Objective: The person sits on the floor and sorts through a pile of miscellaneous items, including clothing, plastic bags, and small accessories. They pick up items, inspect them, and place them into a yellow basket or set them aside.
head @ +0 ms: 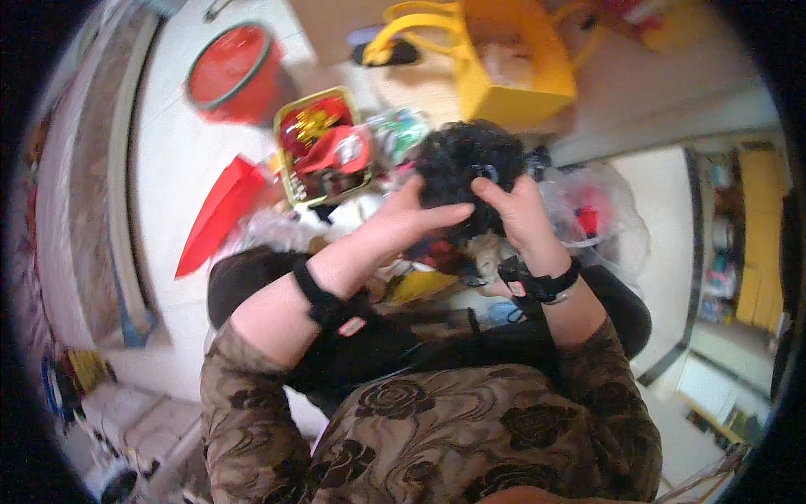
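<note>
My left hand (pixel 420 213) and my right hand (pixel 524 213) grip a black, curly, hair-like bundle (pixel 469 167) from its two sides. Both thumbs press on its near face, and most of the other fingers are hidden behind it. Blur leaves its exact kind unclear. Just beyond my left hand, a yellow-rimmed basket (pixel 284 165) holds a red cap (pixel 340 151) and a gold bow (pixel 313 128). Beside my right wrist lies a clear plastic bag (pixel 607 208) with something red inside. Below the bundle, mixed cloth items and a yellow piece (pixel 420 285) lie between my legs.
A red bucket (pixel 230 69) with a green rim stands at the upper left, above a red folded sheet or bag (pixel 220 214). A yellow handled bag (pixel 519 104) sits at the top. Shelves (pixel 718 233) line the right side, and a sofa-like seat (pixel 88 189) the left.
</note>
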`<state>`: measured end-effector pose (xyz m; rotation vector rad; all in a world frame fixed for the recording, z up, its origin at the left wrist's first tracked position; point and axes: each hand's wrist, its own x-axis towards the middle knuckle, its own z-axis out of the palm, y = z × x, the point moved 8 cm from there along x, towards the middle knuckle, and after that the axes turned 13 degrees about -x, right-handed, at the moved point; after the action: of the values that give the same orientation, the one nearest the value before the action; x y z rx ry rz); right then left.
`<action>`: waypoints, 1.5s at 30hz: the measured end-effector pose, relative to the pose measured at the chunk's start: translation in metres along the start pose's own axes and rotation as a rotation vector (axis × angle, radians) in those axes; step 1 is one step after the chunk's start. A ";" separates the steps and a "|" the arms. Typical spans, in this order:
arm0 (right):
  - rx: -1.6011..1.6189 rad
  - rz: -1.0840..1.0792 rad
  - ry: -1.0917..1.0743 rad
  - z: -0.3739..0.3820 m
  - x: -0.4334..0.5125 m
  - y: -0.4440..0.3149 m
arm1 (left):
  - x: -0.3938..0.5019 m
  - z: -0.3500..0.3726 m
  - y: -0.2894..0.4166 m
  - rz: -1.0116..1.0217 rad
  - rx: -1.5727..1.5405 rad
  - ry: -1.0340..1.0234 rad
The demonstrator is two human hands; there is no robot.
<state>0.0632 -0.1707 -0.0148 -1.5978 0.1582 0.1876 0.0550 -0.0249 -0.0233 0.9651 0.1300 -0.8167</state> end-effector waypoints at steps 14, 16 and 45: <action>-0.429 0.315 -0.263 0.013 0.006 0.084 | 0.022 -0.243 0.059 0.078 0.906 0.835; -0.481 0.281 -0.258 -0.008 0.006 0.091 | 0.024 -0.259 0.073 -0.015 1.193 0.909; -0.056 -0.021 0.010 -0.026 0.074 0.100 | -0.029 -0.027 0.032 0.256 1.076 0.141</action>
<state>0.1144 -0.1994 -0.1277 -1.6558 0.1452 0.1693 0.0627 0.0218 -0.0041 2.0027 -0.3499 -0.5499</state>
